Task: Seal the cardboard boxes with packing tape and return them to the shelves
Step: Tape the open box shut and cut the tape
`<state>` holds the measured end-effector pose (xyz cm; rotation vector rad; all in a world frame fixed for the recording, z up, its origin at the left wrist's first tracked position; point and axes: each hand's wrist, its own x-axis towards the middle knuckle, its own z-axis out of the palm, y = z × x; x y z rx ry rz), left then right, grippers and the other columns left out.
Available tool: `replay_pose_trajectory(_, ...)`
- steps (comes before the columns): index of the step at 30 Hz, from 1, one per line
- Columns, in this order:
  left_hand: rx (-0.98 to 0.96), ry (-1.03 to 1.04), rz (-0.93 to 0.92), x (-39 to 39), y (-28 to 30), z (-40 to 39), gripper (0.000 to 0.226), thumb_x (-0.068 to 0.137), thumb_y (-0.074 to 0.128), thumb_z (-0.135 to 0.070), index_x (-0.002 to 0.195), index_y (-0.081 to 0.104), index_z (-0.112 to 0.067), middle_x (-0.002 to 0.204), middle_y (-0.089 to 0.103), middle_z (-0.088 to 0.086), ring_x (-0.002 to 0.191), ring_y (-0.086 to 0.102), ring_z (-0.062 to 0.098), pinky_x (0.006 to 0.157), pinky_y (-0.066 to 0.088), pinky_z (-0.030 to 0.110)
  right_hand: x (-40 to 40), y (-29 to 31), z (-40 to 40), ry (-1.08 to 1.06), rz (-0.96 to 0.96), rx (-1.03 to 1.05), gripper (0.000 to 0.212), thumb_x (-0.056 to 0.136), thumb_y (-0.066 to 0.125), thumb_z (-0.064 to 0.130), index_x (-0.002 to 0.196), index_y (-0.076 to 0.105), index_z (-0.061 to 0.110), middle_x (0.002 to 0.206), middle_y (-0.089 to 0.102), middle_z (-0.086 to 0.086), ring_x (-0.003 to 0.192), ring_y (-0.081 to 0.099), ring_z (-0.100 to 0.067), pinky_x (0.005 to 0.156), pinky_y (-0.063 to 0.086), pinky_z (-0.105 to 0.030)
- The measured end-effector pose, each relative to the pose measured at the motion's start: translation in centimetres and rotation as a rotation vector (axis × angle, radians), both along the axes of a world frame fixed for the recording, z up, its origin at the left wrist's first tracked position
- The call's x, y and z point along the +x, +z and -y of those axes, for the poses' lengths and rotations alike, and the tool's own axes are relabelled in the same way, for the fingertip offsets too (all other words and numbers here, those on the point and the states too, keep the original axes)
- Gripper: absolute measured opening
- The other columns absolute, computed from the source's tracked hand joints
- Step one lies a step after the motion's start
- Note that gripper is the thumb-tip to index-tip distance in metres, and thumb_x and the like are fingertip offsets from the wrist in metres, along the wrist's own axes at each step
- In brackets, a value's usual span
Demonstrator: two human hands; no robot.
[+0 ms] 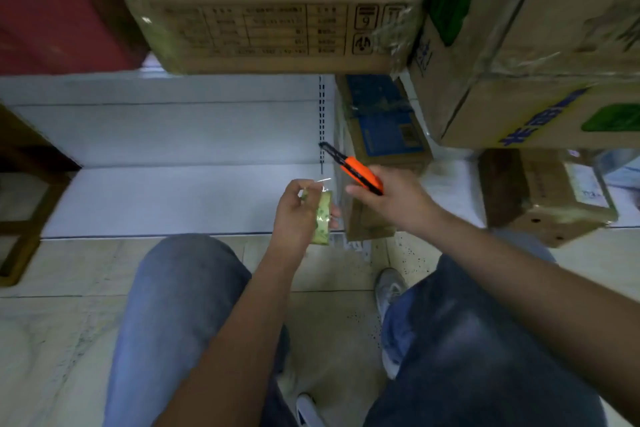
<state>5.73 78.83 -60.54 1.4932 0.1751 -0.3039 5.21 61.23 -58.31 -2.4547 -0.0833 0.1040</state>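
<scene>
Between the person's knees and the low white shelf (180,199), the left hand (298,215) is gripping a roll of packing tape (322,218), fingers curled round it and a loose clear end sticking up by the thumb. Just to its right, the right hand (394,199) is clutching an orange utility knife (356,172), its dark blade pointing up and left toward the slotted shelf upright (321,114). Right behind the knife, a cardboard box with a blue label (384,121) is standing on end against the shelf, blocking the space past the hands. Overhead, a large taped box (270,10) with a printed table is jutting out from the upper shelf. More boxes (554,45) are crowding the right side, and a smaller carton (550,194) is sitting lower down. Jeans-clad legs (173,322) and white shoes (389,291) are resting on the tiled floor (52,340).
</scene>
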Motion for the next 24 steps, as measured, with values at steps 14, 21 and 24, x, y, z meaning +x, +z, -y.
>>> replay_pose_trajectory(14, 0.091, 0.042, 0.318, -3.6, 13.5, -10.2, 0.01, 0.101, 0.052, -0.012, 0.108, 0.051, -0.019, 0.061, 0.063, 0.006, 0.054, 0.061, 0.022, 0.058, 0.051, 0.035, 0.6, 14.3, -14.5, -0.01, 0.229, 0.434, 0.021, 0.081, 0.081, 0.031, 0.072, 0.065, 0.021, 0.055, 0.059, 0.016, 0.051, 0.05, -0.001, 0.056, 0.041, -0.023)
replay_pose_trajectory(21, 0.06, 0.033, 0.45, -3.1, 22.4, -10.1, 0.028, 0.102, 0.054, -0.032, 0.13, 0.051, -0.034, 0.063, 0.061, 0.01, 0.049, 0.058, 0.021, 0.047, 0.05, 0.028, 0.7, 25.7, -15.2, -0.071, 0.496, 0.546, 0.017, 0.082, 0.08, 0.022, 0.073, 0.065, 0.023, 0.068, 0.064, 0.009, 0.059, 0.056, 0.0, 0.06, 0.044, -0.014)
replay_pose_trajectory(24, -0.03, 0.024, 0.652, -3.0, 27.9, -8.8, 0.027, 0.105, 0.046, -0.026, 0.131, 0.055, -0.023, 0.065, 0.058, 0.01, 0.049, 0.056, 0.019, 0.045, 0.049, 0.028, 0.6, 33.1, -14.1, -0.036, 0.641, 0.524, 0.018, 0.081, 0.081, 0.025, 0.073, 0.065, 0.024, 0.064, 0.062, 0.011, 0.057, 0.053, 0.0, 0.06, 0.043, -0.015)
